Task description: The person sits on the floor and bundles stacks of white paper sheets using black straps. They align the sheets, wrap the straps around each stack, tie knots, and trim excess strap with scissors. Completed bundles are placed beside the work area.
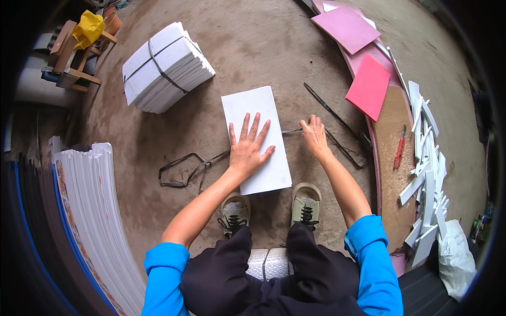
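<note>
A stack of white paper sheets lies on the floor in front of my shoes. My left hand rests flat on top of it with the fingers spread. Just right of the stack, my right hand is closed in a pinch on a thin black strap. The strap runs to the right edge of the stack, and a black looped length comes out on its left. Whether it passes underneath is hidden by the paper. More black strap lies loose beyond and beside my right hand.
A strapped bundle of white sheets stands at far left. Tall white sheets stand at left. On the right, a brown board holds a red utility knife, pink sheets and white offcuts; a white bag is nearer.
</note>
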Demonstrator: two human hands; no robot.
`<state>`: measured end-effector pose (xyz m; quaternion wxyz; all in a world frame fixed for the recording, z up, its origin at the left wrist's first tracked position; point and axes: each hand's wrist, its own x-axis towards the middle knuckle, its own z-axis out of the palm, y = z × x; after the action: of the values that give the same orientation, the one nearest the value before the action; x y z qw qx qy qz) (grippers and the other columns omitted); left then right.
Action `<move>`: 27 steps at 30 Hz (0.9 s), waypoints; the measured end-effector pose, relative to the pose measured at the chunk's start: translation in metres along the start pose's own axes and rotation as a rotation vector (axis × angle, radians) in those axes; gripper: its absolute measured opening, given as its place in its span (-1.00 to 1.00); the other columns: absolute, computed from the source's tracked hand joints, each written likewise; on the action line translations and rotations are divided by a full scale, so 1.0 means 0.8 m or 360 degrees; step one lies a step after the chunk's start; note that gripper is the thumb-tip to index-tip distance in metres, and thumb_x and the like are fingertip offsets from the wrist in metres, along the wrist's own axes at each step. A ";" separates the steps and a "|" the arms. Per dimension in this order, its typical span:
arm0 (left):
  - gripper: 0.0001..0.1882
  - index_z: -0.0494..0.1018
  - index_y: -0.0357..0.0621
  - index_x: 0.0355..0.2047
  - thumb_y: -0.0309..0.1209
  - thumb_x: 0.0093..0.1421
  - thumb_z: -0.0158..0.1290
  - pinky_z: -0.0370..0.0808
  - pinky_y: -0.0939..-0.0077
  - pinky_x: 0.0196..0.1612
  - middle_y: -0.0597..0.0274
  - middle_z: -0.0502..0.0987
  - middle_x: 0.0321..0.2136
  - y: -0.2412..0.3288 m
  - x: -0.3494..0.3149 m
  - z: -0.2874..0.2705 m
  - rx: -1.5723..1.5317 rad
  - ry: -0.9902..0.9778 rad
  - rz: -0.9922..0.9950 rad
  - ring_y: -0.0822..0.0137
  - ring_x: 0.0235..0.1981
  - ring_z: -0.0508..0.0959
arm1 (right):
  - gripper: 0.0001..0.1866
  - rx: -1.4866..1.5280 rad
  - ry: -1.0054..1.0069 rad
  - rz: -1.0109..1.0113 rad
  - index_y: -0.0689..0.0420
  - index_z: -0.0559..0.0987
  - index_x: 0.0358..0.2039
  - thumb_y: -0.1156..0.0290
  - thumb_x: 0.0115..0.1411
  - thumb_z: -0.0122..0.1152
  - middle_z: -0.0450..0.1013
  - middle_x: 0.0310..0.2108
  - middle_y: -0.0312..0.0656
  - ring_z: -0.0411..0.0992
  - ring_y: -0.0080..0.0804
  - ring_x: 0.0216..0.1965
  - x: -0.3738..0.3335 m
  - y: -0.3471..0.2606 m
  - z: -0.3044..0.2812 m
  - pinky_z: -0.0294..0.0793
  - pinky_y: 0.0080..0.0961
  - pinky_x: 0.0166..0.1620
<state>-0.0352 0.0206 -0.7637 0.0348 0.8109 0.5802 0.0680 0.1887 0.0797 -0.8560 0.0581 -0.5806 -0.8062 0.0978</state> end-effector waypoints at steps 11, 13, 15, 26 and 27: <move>-0.29 -0.03 0.19 0.22 0.08 0.09 -0.16 -0.37 -0.16 0.19 0.24 -0.15 0.26 -0.007 0.001 0.003 -0.0013 0.0067 -0.0005 0.19 0.29 -0.24 | -0.74 -0.0180 -0.0091 -0.0153 0.18 0.37 -0.25 0.48 -0.02 0.00 0.27 -0.24 -0.09 0.26 -0.20 -0.13 -0.003 0.002 0.012 0.31 -0.28 -0.14; -0.28 -0.01 0.19 0.22 0.08 0.08 -0.15 -0.37 -0.15 0.19 0.23 -0.13 0.26 -0.006 0.000 0.003 -0.0013 0.0083 -0.0001 0.19 0.29 -0.23 | -0.73 -0.0306 -0.0191 -0.0230 0.18 0.33 -0.23 0.46 0.00 -0.02 0.29 -0.25 -0.07 0.28 -0.18 -0.15 0.001 0.007 0.016 0.33 -0.30 -0.16; -0.28 -0.01 0.19 0.22 0.09 0.08 -0.15 -0.37 -0.15 0.19 0.23 -0.13 0.26 -0.002 0.006 0.005 -0.0044 0.0101 0.0022 0.19 0.29 -0.23 | -0.76 -0.0143 -0.0138 -0.0238 0.19 0.32 -0.24 0.44 0.04 -0.04 0.34 -0.30 -0.02 0.33 -0.12 -0.19 -0.005 0.024 0.014 0.36 -0.29 -0.19; -0.50 0.14 -0.17 0.05 -0.39 0.08 -0.06 0.01 0.08 0.20 0.09 0.23 0.05 -0.028 -0.010 -0.003 -0.0914 0.0509 -0.0187 0.20 0.10 0.25 | -0.64 0.0562 -0.0539 0.0067 0.31 0.50 -0.51 0.21 0.11 0.01 0.43 -0.52 0.11 0.42 0.04 -0.40 0.039 -0.123 -0.188 0.37 -0.20 -0.30; -0.58 0.16 -0.19 0.00 -0.42 0.11 -0.09 0.11 0.12 0.16 0.10 0.23 -0.03 -0.031 -0.011 -0.002 -0.1309 0.0640 -0.0290 0.24 0.02 0.29 | -0.66 0.0500 -0.0518 -0.0014 0.31 0.49 -0.51 0.24 0.11 0.00 0.42 -0.51 0.13 0.42 0.06 -0.39 0.043 -0.144 -0.164 0.37 -0.17 -0.29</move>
<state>-0.0618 0.0202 -0.7658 0.2459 0.6461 0.5693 0.4449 0.0983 0.0886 -0.7031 0.0176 -0.5374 -0.7823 0.3144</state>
